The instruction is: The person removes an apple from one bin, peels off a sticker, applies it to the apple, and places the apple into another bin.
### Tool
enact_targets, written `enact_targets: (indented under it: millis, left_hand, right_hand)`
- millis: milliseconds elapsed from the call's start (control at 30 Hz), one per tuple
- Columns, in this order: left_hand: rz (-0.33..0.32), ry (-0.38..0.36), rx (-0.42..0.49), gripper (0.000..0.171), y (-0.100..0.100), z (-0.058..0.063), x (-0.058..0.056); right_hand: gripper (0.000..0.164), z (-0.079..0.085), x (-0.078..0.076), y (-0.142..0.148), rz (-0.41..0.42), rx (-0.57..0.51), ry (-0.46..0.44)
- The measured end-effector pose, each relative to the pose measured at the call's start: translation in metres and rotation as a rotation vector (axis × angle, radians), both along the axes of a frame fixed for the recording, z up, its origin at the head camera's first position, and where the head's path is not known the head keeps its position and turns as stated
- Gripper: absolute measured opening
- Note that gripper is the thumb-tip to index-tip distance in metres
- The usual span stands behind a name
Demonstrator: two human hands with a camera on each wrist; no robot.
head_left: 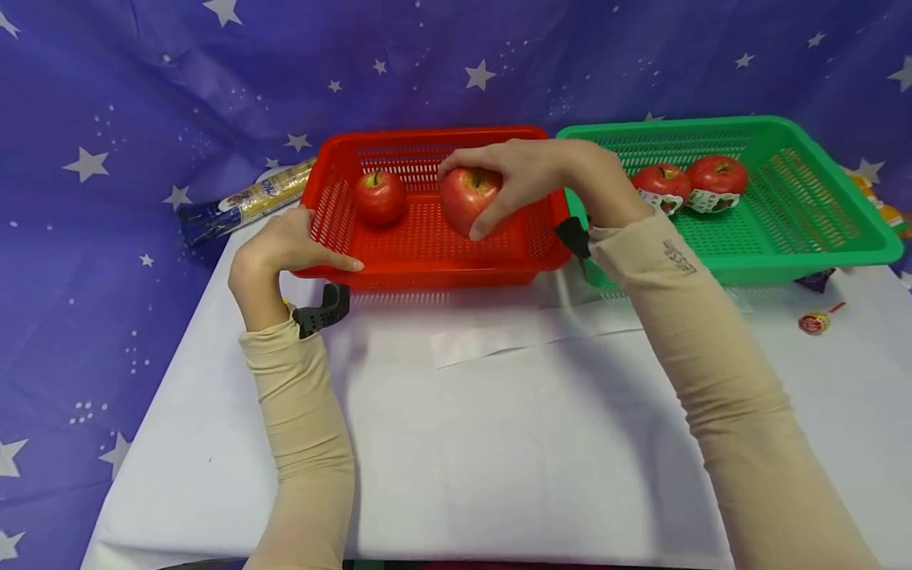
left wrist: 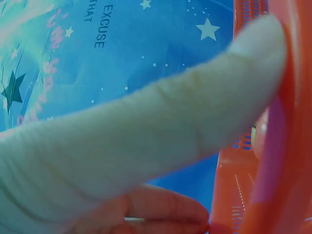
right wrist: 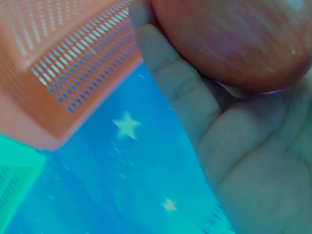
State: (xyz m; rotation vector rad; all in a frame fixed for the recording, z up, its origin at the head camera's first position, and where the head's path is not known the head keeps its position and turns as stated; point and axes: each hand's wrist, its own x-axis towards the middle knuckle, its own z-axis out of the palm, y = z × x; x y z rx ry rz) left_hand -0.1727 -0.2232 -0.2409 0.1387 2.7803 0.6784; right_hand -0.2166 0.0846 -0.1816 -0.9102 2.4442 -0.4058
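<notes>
My right hand (head_left: 523,170) grips a red apple (head_left: 466,198) above the red basket (head_left: 427,279), thumb on its near side and fingers over the far side. The right wrist view shows the apple (right wrist: 239,44) against the palm. Another red apple (head_left: 380,198) sits in the basket's left half. At the basket's front left corner, my left hand (head_left: 278,241) holds the rim. Its thumb (left wrist: 195,107) lies along the rim in the left wrist view, with the other fingertips touching the basket lower down.
A green basket (head_left: 777,261) stands against the red one's right side, holding two apples (head_left: 716,176) with printed white wraps. A lollipop (head_left: 815,321) lies before it. A long yellow-and-blue packet (head_left: 249,202) lies behind the left hand. A starry blue sheet (head_left: 442,63) hangs behind.
</notes>
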Motion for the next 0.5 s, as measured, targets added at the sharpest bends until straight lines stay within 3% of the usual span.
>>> enact_targets:
  millis: [167,367,500]
  left_hand:
    - [0.040,-0.007,-0.039,0.065,0.001,0.000,0.004]
    - [0.028,0.002,-0.055,0.064,0.001,0.000,0.002]
    - [0.012,0.005,-0.043,0.061,0.001,0.000,0.000]
  right_hand:
    - [0.076,-0.017,0.055,0.030,0.035,-0.116,0.131]
    - [0.077,-0.077,0.122,0.050,0.081,-0.161,0.298]
    - [0.081,-0.114,0.145,0.060,0.069,-0.182,0.263]
